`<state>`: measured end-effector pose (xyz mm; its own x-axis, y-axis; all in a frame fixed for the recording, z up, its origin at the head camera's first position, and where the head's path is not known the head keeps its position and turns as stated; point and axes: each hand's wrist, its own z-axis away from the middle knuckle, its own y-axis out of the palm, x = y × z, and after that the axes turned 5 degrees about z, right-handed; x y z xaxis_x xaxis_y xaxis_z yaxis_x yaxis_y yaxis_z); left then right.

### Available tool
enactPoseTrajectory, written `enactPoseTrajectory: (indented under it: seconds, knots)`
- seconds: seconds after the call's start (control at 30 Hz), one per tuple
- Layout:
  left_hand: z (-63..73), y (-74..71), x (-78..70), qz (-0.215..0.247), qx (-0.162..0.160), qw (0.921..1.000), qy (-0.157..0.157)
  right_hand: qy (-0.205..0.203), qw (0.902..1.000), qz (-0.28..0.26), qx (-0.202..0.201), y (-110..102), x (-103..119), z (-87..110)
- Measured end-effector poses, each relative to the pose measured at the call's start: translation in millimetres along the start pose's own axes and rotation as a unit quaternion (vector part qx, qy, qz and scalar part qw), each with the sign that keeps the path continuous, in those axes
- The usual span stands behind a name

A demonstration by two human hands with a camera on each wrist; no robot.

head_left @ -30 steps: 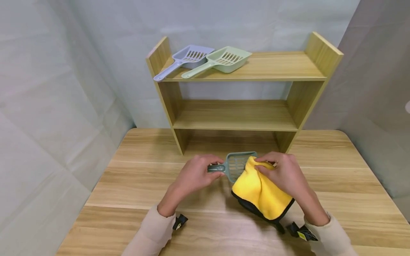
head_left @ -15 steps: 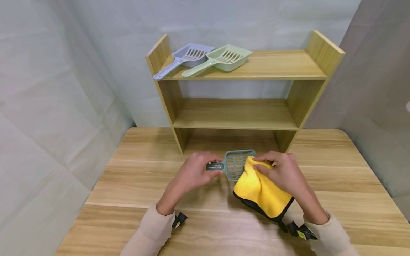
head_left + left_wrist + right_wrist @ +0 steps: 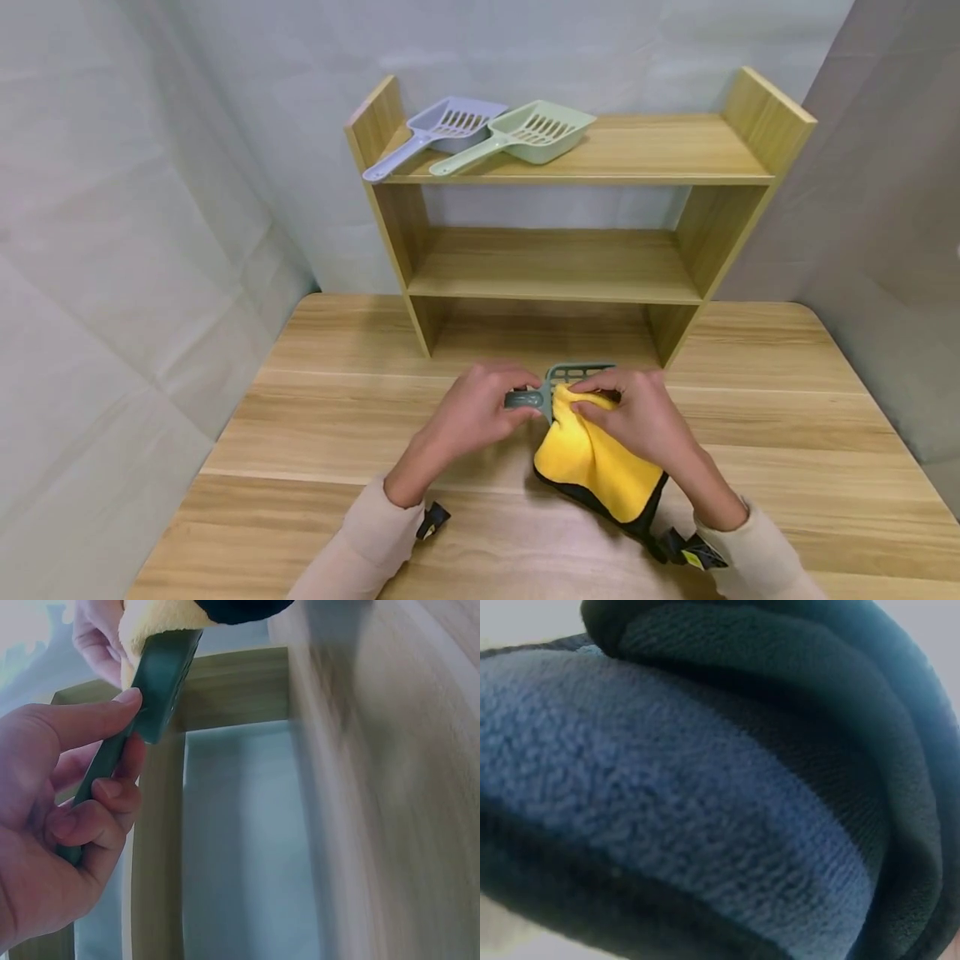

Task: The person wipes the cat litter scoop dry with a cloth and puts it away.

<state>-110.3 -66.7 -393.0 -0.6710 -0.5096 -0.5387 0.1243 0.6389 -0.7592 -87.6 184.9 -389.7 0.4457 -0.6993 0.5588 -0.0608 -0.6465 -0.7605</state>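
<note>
My left hand (image 3: pixel 480 408) grips the handle of a dark green slotted litter scoop (image 3: pixel 161 682), its fingers curled round the handle in the left wrist view. With my right hand (image 3: pixel 637 417) I pinch a yellow cloth (image 3: pixel 592 458) with a dark edge against the scoop's basket. In the head view the cloth hides most of the basket, leaving the far rim and a few slots visible. The cloth's dark grey-blue underside (image 3: pixel 667 780) fills the right wrist view, hiding the fingers there.
A three-level wooden shelf (image 3: pixel 555 287) stands at the back of the wooden table (image 3: pixel 315 425). On its top board lie a lilac litter scoop (image 3: pixel 450 125) and a pale green litter scoop (image 3: pixel 536 133), handles pointing front left. Pale fabric walls (image 3: pixel 150 250) surround the table.
The cloth and my right hand have shifted left over the basket towards the handle, covering more slots. My left hand and the scoop have moved slightly right. The scoops on the shelf stay put.
</note>
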Motion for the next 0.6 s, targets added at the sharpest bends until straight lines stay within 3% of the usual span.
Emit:
enactPoseTrajectory:
  seconds: [0.3, 0.6]
  knots:
    - [0.2, 2.1, 0.8, 0.004, -0.003, 0.9999, -0.014, -0.01, 0.9999, 0.012, 0.007, -4, -2, 0.0]
    - [3.5, -10.8, 5.6, 0.006, -0.02, 0.999, -0.039, 0.006, 0.9994, 0.033, 0.0, -19, -5, 0.5]
